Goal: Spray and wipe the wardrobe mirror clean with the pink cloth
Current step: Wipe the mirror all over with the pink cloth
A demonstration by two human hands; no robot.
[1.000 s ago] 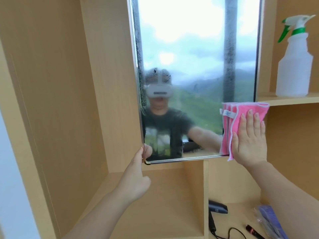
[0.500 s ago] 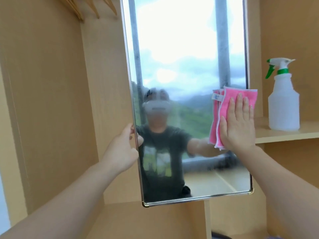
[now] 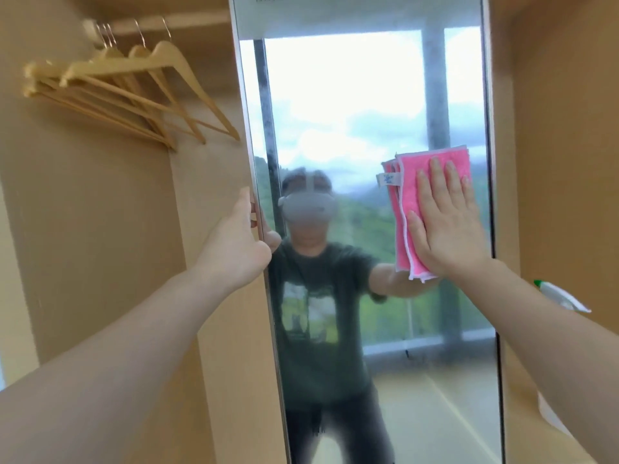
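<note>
Two hands are engaged: the pink cloth is pressed flat-fingered by the right hand against the mirror (its left edge gripped by the left hand).

Bright daylight reflects off the mirror, glaring white in the upper centre of the frame. The wooden hangers at upper left look soft; edges bow slightly.

Single head view, close, facing wardrobe mirror straight on, slightly upward, at arm's reach
</note>
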